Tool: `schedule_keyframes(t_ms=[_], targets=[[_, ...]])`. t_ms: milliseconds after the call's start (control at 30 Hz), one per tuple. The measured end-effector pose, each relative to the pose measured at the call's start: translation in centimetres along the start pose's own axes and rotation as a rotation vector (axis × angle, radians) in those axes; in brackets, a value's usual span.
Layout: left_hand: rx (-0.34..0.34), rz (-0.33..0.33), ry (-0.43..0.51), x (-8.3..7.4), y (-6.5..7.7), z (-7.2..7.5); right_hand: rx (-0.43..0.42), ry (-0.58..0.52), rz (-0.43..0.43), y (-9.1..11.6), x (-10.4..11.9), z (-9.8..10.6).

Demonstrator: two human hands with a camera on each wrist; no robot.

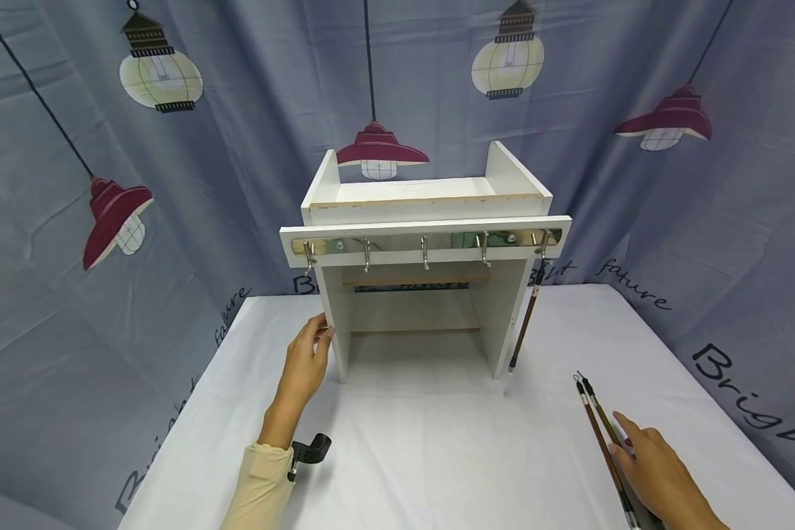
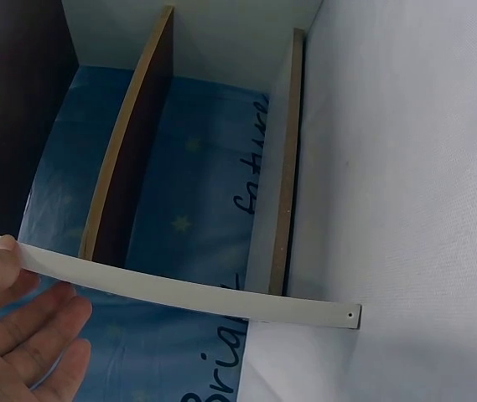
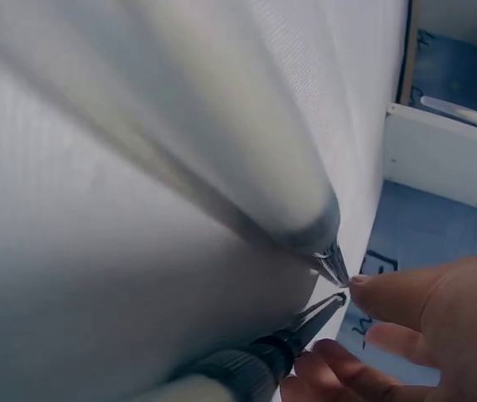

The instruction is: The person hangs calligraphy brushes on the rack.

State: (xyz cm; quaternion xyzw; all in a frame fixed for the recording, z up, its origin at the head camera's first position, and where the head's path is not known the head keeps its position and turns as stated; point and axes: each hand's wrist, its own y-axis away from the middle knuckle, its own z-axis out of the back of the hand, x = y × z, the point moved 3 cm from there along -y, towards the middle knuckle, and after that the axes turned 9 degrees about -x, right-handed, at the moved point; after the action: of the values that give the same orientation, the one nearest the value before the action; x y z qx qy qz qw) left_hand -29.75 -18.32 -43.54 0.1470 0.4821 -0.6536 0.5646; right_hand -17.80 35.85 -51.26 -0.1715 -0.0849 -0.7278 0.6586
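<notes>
Landmark: white shelf unit (image 1: 424, 243), stood at mid-table toward the back, open front turned to the camera.
Left hand (image 1: 307, 362): placed at the unit's left side panel; front edge of the panel is touched by thumb and fingertips. In the left wrist view the fingers (image 2: 33, 335) are seen straight and spread, nothing gripped, w/ the thin panel edge (image 2: 188, 291) lying across the thumb.
Right hand (image 1: 659, 471): laid well to the right of the unit and nearer the camera, fingers stretched out flat over the brushes, index tip on them. No curl or pinch is seen.
Two brushes (image 1: 599, 427): laid side by side on the table, right-front of the unit, loop ends pointed toward it. In the right wrist view the ends (image 3: 326, 285) are seen just at the fingertips (image 3: 389, 293), blurred.
Hanging brush (image 1: 525, 322): hung from the rightmost hook, just beside the unit's right panel, tip down near the cloth.
Hook rail (image 1: 427, 246): fixed across the unit's front, under the top tray.
Table (image 1: 437, 456): covered w/ white cloth, under the unit.
Backdrop (image 1: 172, 184): blue-grey curtain w/ lamp prints, hung behind the unit.
</notes>
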Motion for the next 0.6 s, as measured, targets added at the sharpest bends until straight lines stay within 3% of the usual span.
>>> schedule_keyframes(t_ms=[400,600], targets=[[-0.009,0.000,-0.003,0.06,0.11,-0.12,0.024,0.021,0.008,-0.03,-1.04,-0.65],[-0.007,-0.005,-0.004,0.02,-0.03,-0.11,-0.021,0.023,0.033,0.05,-0.93,-0.85]])
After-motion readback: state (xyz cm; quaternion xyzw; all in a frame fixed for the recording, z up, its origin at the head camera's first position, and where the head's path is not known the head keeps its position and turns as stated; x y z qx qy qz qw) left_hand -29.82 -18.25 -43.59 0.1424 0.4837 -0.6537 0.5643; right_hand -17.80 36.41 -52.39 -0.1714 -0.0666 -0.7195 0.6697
